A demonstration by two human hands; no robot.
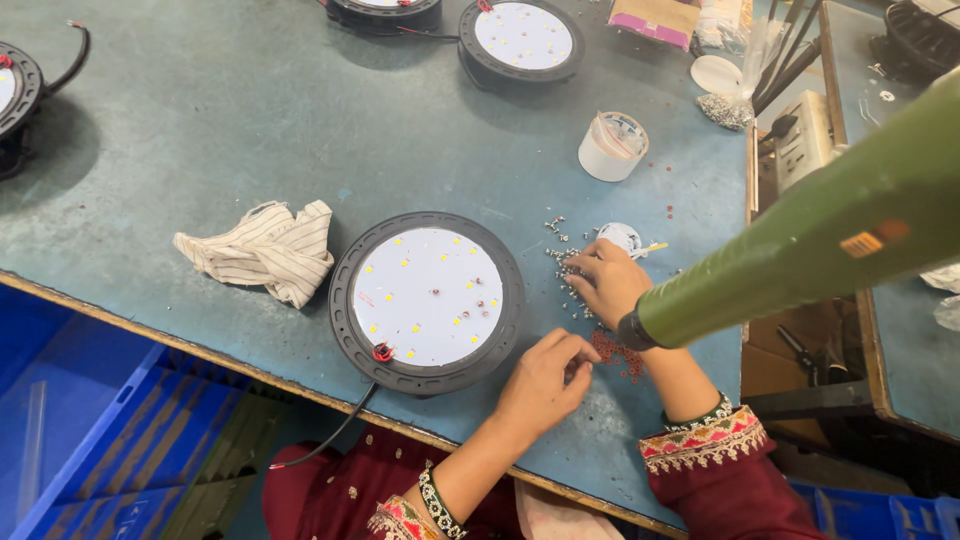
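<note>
A round black lamp housing (505, 330) with a white LED board (428, 296) lies flat near the table's front edge; a few small screws rest on the board. My left hand (545, 378) hovers just right of the housing, fingertips pinched together; whether they hold anything is hidden. My right hand (606, 280) rests knuckles-up on a scatter of small silver screws (560, 255), fingers curled down among them. Small red washers (615, 352) lie between my two hands. A green cylindrical power tool (800, 245) slants in from the right, its black tip beside my right wrist.
A striped cloth (265, 250) lies left of the housing. A white tape roll (612, 146), a second lamp (522, 38), a bag of screws (728, 108) and boxes sit at the back. Another lamp (15, 95) is at the far left. Blue crates (110, 440) stand below the table edge.
</note>
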